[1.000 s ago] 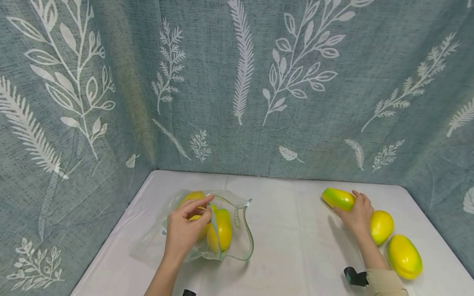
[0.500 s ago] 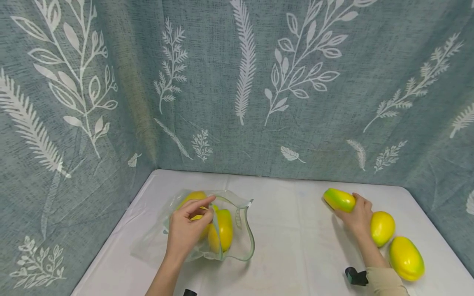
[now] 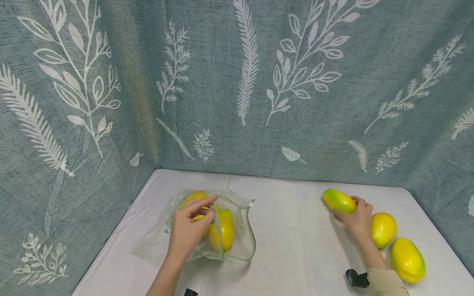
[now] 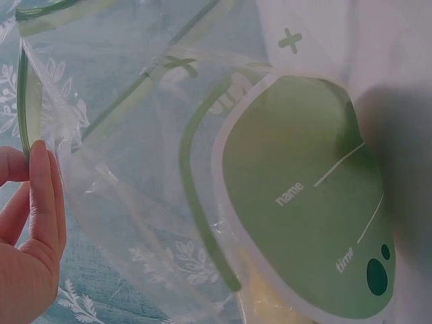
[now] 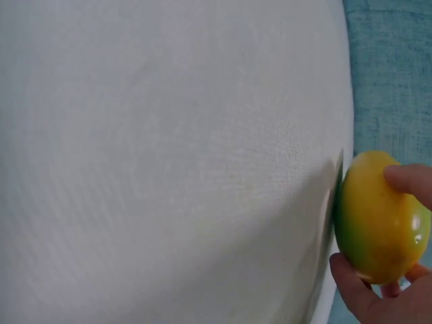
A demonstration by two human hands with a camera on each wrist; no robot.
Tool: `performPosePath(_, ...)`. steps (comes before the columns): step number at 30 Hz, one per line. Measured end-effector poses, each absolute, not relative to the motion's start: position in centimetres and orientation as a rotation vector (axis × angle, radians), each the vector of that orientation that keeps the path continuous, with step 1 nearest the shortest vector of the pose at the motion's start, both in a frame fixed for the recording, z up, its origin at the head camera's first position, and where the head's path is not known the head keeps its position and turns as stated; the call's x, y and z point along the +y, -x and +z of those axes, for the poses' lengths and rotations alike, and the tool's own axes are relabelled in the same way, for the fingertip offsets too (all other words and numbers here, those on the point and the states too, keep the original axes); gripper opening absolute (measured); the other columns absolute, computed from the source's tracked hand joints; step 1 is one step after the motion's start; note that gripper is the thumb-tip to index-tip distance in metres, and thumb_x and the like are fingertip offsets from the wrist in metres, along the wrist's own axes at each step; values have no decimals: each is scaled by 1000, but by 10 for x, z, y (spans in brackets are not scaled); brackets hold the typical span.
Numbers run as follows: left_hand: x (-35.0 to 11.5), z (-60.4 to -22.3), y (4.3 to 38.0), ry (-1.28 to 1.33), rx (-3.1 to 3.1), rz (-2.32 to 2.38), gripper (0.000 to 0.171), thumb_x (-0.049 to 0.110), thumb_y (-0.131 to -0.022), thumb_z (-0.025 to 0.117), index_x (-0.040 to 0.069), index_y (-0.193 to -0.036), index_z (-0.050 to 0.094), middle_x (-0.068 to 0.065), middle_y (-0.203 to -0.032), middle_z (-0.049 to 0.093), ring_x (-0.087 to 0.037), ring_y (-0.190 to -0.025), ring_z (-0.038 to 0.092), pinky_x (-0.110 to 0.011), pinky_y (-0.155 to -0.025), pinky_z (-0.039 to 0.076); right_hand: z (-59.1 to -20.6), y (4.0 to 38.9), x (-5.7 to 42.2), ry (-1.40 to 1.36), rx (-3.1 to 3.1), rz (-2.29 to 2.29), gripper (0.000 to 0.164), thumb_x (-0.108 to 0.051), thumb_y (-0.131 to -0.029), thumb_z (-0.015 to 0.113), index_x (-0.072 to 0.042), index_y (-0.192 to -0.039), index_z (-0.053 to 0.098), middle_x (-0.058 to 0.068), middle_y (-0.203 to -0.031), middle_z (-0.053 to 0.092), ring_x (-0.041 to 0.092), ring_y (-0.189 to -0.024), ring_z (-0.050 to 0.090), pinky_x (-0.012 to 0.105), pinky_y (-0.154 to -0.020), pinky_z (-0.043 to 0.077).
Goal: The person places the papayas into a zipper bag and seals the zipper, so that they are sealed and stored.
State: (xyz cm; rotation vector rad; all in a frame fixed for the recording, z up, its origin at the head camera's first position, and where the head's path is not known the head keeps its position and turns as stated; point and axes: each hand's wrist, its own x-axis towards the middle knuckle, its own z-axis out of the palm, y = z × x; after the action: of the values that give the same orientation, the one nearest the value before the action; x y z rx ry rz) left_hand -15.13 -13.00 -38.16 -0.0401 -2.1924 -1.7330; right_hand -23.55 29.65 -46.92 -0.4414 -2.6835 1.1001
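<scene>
at the right of the frame, the right hand [image 3: 357, 218] gripped a yellow-green fruit [image 3: 338, 201], long axis slanting down rightward; well apart, lower left, the left hand [image 3: 187, 230] pinched the clear bag [image 3: 152, 242], mouth facing right.

Head camera faces forward and down over the table [image 3: 281, 234]; close-range wrist views share its plastic bag [image 4: 297, 155] (left), mango [image 5: 378, 223] (right).

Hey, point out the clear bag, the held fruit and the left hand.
Clear bag [image 4: 297, 152], left wrist view: on its green printed panel.
Held fruit [image 5: 379, 219], right wrist view: middle of the yellow skin.
Left hand [image 3: 186, 231], head view: back of the hand.
</scene>
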Motion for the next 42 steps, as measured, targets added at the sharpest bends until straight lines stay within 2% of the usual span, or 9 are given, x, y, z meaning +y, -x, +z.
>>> performPosePath(11,-128,-382,151,56,-2187,-1729,30,-2,-83,69,14,-107,77,-2,-101,69,-12,-80,66,-24,-72,57,-463,224,285,377,-2727,1260,83,-35,-86,73,10,-143,31,34,-138,31,45,-124,34,58,-102,33)
performPosePath(19,-126,-383,151,45,-2187,-1727,32,-2,-82,69,15,-108,77,-2,-100,69,-12,-81,66,-24,-71,58,-456,212,267,341,-2732,1330,85,-42,-85,73,4,-145,33,28,-138,32,39,-116,39,51,-94,39)
performPosePath(33,-126,-383,149,37,-2175,-1735,32,-2,-83,69,15,-109,77,-2,-101,69,-12,-83,65,-23,-71,57,-434,194,229,132,-2697,1372,75,-35,-84,76,-4,-142,40,21,-138,37,38,-121,41,50,-93,43)
performPosePath(42,-127,-384,149,31,-2184,-1724,32,-1,-83,68,15,-109,77,-1,-101,69,-12,-83,65,-23,-72,57,-424,183,208,85,-2696,1458,72,-38,-83,77,-9,-140,44,15,-139,39,35,-121,43,48,-91,45)
